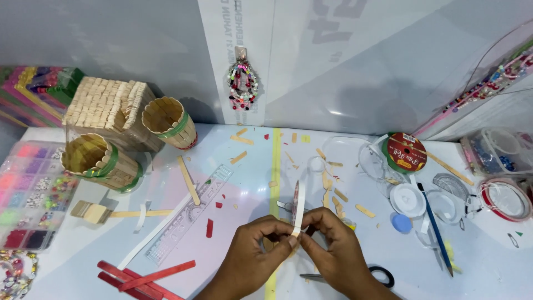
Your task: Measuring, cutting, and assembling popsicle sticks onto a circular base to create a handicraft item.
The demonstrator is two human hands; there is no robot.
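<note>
Both my hands meet low in the middle of the view, over a white table. My left hand and my right hand pinch the lower end of a narrow white strip between their fingertips. The strip stands up and away from me, with a reddish stick just behind it. Under my right wrist lie black-handled scissors. A yellow tape line runs along the table beneath my hands.
Two cups made of wooden sticks and a stick-built block stand back left. A clear ruler, red sticks, a bead box, a blue pencil, cord spools and stick offcuts lie around.
</note>
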